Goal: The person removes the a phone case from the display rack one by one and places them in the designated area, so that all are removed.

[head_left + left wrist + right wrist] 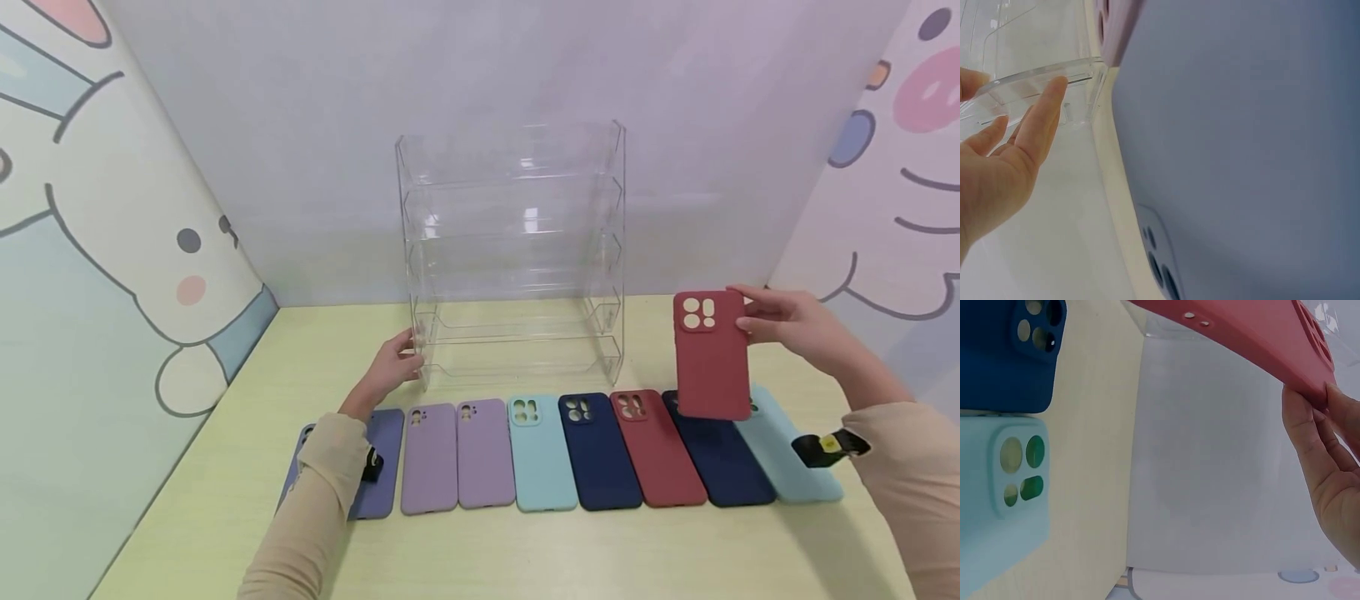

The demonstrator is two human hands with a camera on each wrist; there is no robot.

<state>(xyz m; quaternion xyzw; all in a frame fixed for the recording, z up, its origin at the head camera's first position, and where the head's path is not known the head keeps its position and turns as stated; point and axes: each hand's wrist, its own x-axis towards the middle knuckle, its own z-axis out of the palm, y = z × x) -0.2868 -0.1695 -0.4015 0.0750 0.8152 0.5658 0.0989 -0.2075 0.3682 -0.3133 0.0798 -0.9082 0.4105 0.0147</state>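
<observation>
A clear acrylic rack (517, 340) with several tiers stands at the back of the table. My left hand (393, 362) holds its lower left side; in the left wrist view, the thumb and fingers (1041, 125) lie at either side of the panel edge (1041, 72). My right hand (791, 325) pinches a red phone case (712, 367) by its upper right edge, upright above the table. In the right wrist view, thumb and fingertips meet on that case's corner. Below it lie a dark navy case (723, 458) and a light blue case (795, 458), partly covered.
Along the table lie more phone cases: blue-violet (384, 467), two lilac (430, 458), light blue (543, 467), navy (602, 458) and red (660, 454). My left forearm covers part of the blue-violet ones. Cartoon-printed panels (127, 250) flank the table, and a pale wall (337, 167) rises behind.
</observation>
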